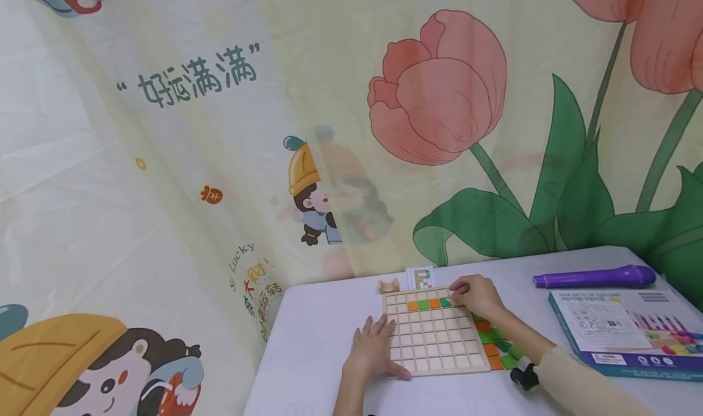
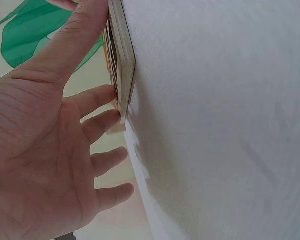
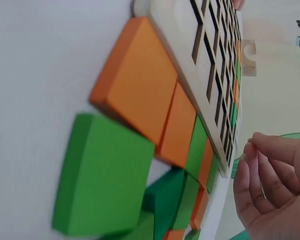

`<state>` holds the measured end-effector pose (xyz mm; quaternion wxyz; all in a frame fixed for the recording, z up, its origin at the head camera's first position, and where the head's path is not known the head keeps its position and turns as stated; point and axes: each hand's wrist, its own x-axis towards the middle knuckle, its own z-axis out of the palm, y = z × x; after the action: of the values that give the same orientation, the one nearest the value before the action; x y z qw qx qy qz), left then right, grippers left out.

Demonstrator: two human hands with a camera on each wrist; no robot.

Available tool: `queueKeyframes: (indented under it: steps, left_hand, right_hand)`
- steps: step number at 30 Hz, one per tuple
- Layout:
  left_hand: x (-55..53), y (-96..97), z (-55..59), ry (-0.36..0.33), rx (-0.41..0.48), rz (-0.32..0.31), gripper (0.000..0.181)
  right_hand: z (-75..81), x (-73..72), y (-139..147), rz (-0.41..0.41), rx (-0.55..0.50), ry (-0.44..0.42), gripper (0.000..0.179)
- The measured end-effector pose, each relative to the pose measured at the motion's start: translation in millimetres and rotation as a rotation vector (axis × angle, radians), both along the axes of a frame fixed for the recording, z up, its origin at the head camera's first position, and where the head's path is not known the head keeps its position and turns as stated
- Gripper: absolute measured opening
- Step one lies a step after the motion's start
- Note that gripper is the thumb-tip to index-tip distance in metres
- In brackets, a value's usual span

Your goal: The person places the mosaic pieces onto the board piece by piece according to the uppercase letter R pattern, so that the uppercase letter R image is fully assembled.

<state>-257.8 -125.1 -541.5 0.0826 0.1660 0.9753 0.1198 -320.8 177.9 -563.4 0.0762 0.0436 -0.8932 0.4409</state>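
A light wooden grid board [image 1: 431, 343] lies on the white table. Near its far side, one row holds orange, green and dark green tiles [image 1: 423, 305]. With fingers spread, my left hand [image 1: 373, 343] rests against the board's left side, its thumb at the near left corner; fingertips [image 2: 107, 92] reach the wooden edge in the left wrist view. My right hand [image 1: 478, 295] is over the far right corner. Its thumb and fingertips [image 3: 260, 136] come together in the right wrist view, and nothing shows between them. Loose orange and green tiles [image 3: 135, 85] lie along the board's right side.
A small card with a coloured grid pattern [image 1: 420, 277] stands behind the board, beside a small wooden holder [image 1: 389, 285]. To the right are a boxed set [image 1: 631, 330] and a purple microphone-shaped object [image 1: 595, 277]. A printed curtain [image 1: 329, 68] hangs behind the table.
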Motion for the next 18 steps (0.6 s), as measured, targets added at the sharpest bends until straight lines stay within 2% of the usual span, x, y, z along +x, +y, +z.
queueKeyframes:
  steps: [5,13,18]
  left_hand:
    - [0.7,0.1,-0.6,0.001,0.005,0.0,0.12]
    - [0.5,1.5,-1.3,-0.004,0.018,-0.007,0.12]
    - [0.4,-0.5,-1.8,0.0,0.02,-0.003,0.122]
  right_hand:
    - [6.2,6.8,13,-0.004,0.024,0.007,0.012]
    - [10.7,20.0,32,-0.006,0.039,-0.037,0.015]
    - [9.9,26.5,40,0.012,0.067,-0.096,0.017]
